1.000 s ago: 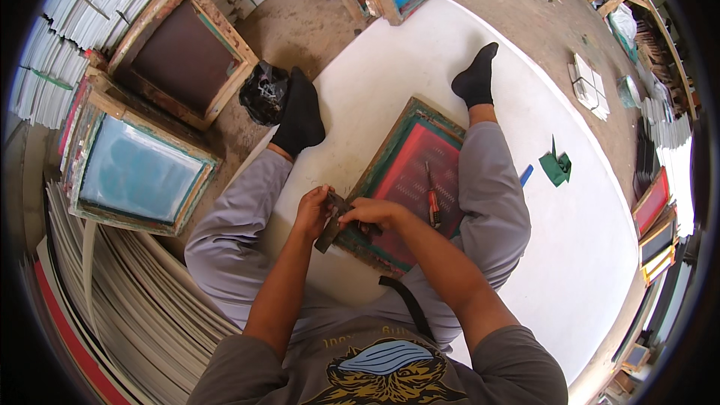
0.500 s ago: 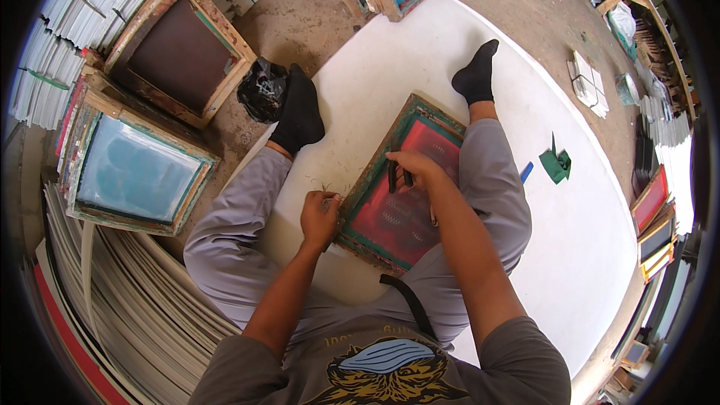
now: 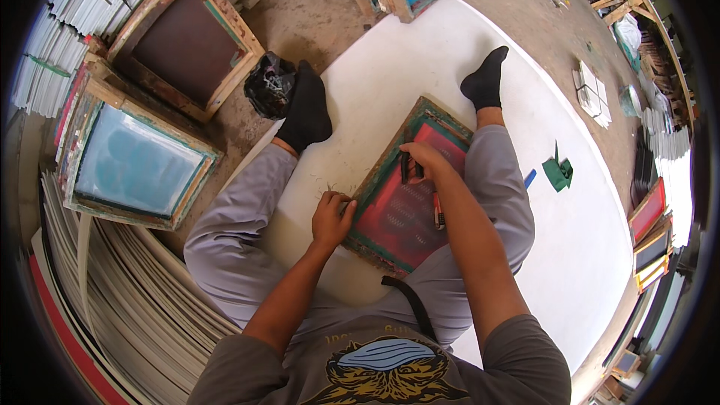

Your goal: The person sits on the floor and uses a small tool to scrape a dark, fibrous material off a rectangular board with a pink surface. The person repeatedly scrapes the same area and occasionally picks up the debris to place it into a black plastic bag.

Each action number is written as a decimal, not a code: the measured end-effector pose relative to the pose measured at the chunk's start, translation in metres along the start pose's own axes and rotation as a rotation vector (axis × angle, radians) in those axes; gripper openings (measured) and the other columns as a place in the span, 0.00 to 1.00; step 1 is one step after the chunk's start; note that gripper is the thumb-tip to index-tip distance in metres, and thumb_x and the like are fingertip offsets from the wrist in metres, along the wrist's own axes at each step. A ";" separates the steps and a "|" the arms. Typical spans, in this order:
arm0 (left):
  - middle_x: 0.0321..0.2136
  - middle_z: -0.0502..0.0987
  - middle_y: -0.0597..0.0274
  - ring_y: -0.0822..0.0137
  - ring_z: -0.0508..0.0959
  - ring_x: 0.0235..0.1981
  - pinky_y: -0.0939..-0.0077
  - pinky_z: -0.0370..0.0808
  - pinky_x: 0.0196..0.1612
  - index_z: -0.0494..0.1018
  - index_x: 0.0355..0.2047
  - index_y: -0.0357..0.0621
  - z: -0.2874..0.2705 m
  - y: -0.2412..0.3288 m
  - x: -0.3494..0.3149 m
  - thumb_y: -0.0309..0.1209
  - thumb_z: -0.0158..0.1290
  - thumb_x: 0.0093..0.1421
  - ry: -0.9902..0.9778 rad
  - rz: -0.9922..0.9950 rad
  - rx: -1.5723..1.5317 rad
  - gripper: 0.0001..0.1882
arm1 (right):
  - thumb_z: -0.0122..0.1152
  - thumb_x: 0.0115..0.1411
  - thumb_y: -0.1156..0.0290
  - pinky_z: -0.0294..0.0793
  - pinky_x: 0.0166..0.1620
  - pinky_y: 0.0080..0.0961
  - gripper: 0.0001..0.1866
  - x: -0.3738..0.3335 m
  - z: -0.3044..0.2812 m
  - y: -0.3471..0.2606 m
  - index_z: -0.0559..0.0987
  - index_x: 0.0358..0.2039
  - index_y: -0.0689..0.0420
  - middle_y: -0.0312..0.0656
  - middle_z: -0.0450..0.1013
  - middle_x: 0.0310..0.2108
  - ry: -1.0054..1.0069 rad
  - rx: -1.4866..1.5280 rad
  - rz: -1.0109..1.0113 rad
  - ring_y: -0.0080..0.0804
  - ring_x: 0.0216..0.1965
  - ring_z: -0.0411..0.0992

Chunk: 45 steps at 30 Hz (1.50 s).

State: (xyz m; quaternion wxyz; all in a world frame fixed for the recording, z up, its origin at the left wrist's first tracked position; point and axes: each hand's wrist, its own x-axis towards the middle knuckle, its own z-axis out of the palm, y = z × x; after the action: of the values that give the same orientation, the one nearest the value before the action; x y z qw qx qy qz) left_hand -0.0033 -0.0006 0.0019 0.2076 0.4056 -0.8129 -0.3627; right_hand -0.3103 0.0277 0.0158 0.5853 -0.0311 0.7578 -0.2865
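Observation:
A screen-printing frame [image 3: 373, 246] with a pink-red mesh and a worn green border lies tilted between my legs on the white sheet. My right hand [image 3: 426, 163] is closed above the mesh around a black-handled hand tool [image 3: 406, 168]; its working end is hidden. Below that hand, by the wrist, a red and black piece [image 3: 439, 214] shows, and I cannot tell whether it belongs to the same tool. My left hand [image 3: 332, 219] is at the frame's left edge, fingers curled, their tips partly hidden. Thin loose shreds lie just beyond it.
A white sheet [image 3: 570, 277] lies under me. To the left lean more screen frames [image 3: 139, 161], with a black plastic bag [image 3: 270, 86] by my left foot. A green scrap [image 3: 557, 172] and a blue strip [image 3: 530, 178] lie right of my knee. Stacked strips [image 3: 142, 277] fill the lower left.
My right hand has shifted slightly right and up with the black-handled tool, and the red and black piece shows more. My left hand's fingers have turned over the frame's edge.

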 end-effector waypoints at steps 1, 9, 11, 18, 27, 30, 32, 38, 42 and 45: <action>0.41 0.77 0.55 0.52 0.80 0.43 0.62 0.77 0.45 0.81 0.37 0.43 0.000 -0.001 0.000 0.39 0.61 0.63 0.003 0.002 -0.004 0.12 | 0.55 0.67 0.52 0.79 0.35 0.52 0.21 0.000 0.001 0.000 0.79 0.41 0.61 0.51 0.77 0.32 -0.001 0.003 -0.012 0.45 0.29 0.78; 0.41 0.77 0.55 0.52 0.80 0.44 0.62 0.77 0.46 0.81 0.38 0.43 -0.001 0.000 0.001 0.41 0.60 0.64 -0.024 -0.038 -0.009 0.13 | 0.56 0.66 0.54 0.79 0.36 0.55 0.20 -0.008 0.010 -0.004 0.78 0.38 0.61 0.50 0.77 0.32 0.059 -0.045 -0.043 0.44 0.30 0.77; 0.41 0.77 0.55 0.52 0.80 0.44 0.61 0.77 0.46 0.81 0.38 0.43 -0.001 0.001 0.001 0.41 0.60 0.64 -0.027 -0.044 -0.010 0.14 | 0.56 0.66 0.54 0.79 0.37 0.55 0.20 -0.009 0.010 -0.005 0.78 0.39 0.61 0.50 0.77 0.33 0.033 -0.027 -0.039 0.45 0.31 0.77; 0.38 0.79 0.56 0.51 0.79 0.40 0.60 0.75 0.44 0.82 0.38 0.44 0.004 0.001 0.008 0.39 0.59 0.64 0.057 0.013 0.070 0.12 | 0.57 0.66 0.55 0.78 0.33 0.49 0.20 -0.021 0.000 0.001 0.78 0.41 0.62 0.50 0.77 0.32 -0.045 0.057 -0.090 0.45 0.32 0.78; 0.36 0.81 0.56 0.51 0.79 0.39 0.58 0.76 0.44 0.83 0.40 0.44 0.080 0.065 0.126 0.34 0.57 0.65 0.109 0.160 0.054 0.10 | 0.57 0.65 0.57 0.76 0.30 0.43 0.19 -0.024 -0.003 0.030 0.79 0.41 0.62 0.47 0.76 0.29 -0.026 0.246 -0.214 0.41 0.28 0.76; 0.38 0.81 0.56 0.51 0.80 0.41 0.57 0.77 0.44 0.83 0.41 0.44 0.099 0.075 0.151 0.33 0.55 0.66 0.078 0.180 0.103 0.10 | 0.57 0.65 0.58 0.76 0.29 0.41 0.17 -0.021 -0.003 0.036 0.80 0.40 0.62 0.46 0.76 0.27 -0.011 0.280 -0.239 0.39 0.25 0.75; 0.38 0.80 0.56 0.51 0.80 0.41 0.57 0.77 0.45 0.83 0.41 0.45 0.108 0.081 0.159 0.33 0.54 0.66 0.051 0.178 0.135 0.10 | 0.57 0.64 0.59 0.75 0.27 0.40 0.17 -0.016 -0.004 0.040 0.80 0.39 0.63 0.45 0.75 0.26 -0.004 0.298 -0.282 0.39 0.23 0.74; 0.37 0.80 0.55 0.50 0.80 0.41 0.57 0.77 0.44 0.83 0.40 0.45 0.119 0.085 0.170 0.34 0.55 0.66 0.031 0.148 0.180 0.10 | 0.58 0.63 0.61 0.70 0.22 0.36 0.18 -0.004 -0.003 0.041 0.79 0.34 0.66 0.46 0.75 0.24 0.045 0.269 -0.358 0.39 0.21 0.74; 0.37 0.80 0.55 0.49 0.80 0.40 0.57 0.77 0.44 0.83 0.39 0.44 0.119 0.086 0.174 0.34 0.55 0.66 0.016 0.186 0.201 0.10 | 0.58 0.63 0.61 0.69 0.21 0.37 0.17 0.003 0.001 0.043 0.79 0.33 0.67 0.47 0.75 0.23 0.090 0.256 -0.350 0.39 0.20 0.74; 0.36 0.80 0.55 0.50 0.81 0.39 0.57 0.78 0.42 0.83 0.38 0.45 0.119 0.082 0.178 0.33 0.56 0.65 0.022 0.232 0.229 0.09 | 0.57 0.63 0.62 0.69 0.22 0.36 0.17 0.009 0.004 0.045 0.79 0.33 0.67 0.47 0.75 0.23 0.092 0.256 -0.372 0.39 0.20 0.73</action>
State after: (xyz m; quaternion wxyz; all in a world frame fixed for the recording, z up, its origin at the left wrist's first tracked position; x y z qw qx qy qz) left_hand -0.2247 -0.0606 -0.0056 0.2095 0.3337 -0.8880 -0.2370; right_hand -0.2963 0.0604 -0.0143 0.4863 -0.0827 0.7223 -0.4846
